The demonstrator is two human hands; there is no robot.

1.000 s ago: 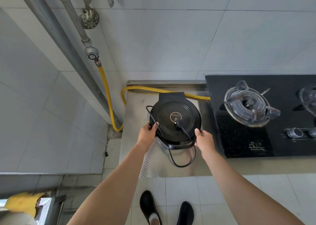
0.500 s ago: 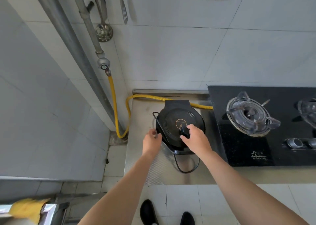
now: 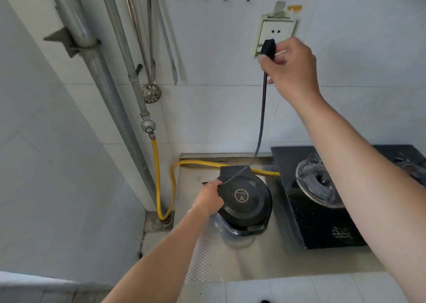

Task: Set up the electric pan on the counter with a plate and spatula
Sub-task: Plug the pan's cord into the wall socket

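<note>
The black round electric pan (image 3: pixel 244 201), lid closed, sits on the steel counter (image 3: pixel 253 263) left of the gas stove. My left hand (image 3: pixel 209 197) rests on the pan's left rim, where the cord passes. My right hand (image 3: pixel 291 69) is raised to the wall and grips the black plug (image 3: pixel 268 49), which is right at the white wall socket (image 3: pixel 275 35). The dark power cord (image 3: pixel 261 118) hangs taut from the plug down to the pan. No plate is in view.
A black gas stove (image 3: pixel 322 212) fills the counter's right side. A yellow gas hose (image 3: pixel 159 176) runs from the wall valve behind the pan. A slotted ladle (image 3: pixel 151 92) and tongs (image 3: pixel 166 42) hang from hooks. Grey pipes (image 3: pixel 96 76) stand at left.
My right hand took the plug off the pan lid and lifted it up to the wall socket, pulling the cord straight. My left hand stayed at the pan's left rim. The view tilted upward.
</note>
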